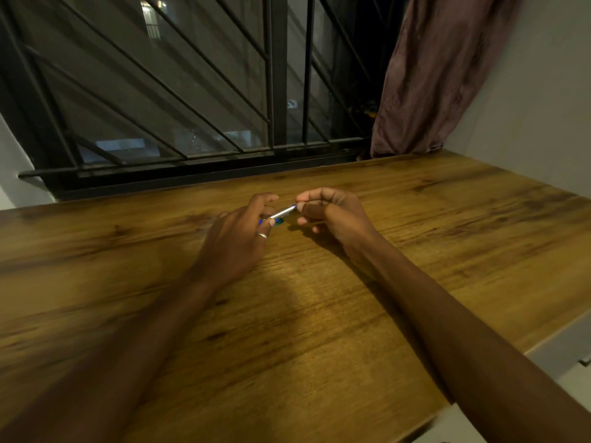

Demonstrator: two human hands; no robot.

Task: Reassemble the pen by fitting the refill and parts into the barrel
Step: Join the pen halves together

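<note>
Just above the tabletop [319, 314], the left grip [243, 230] holds the silver pen barrel [281, 213] while the right grip [329, 212] pinches its blue end, seemingly seating a part; next comes a straight, gentle push.

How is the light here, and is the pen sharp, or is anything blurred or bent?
Head view: dim, warm light, with a brighter patch on the table and soft shadows; the pen is small and slightly blurred, only its silver barrel glinting, so separate parts cannot be told; the wide lens bows the table's far edge, and the curtain and the picture's borders look smeared.
</note>
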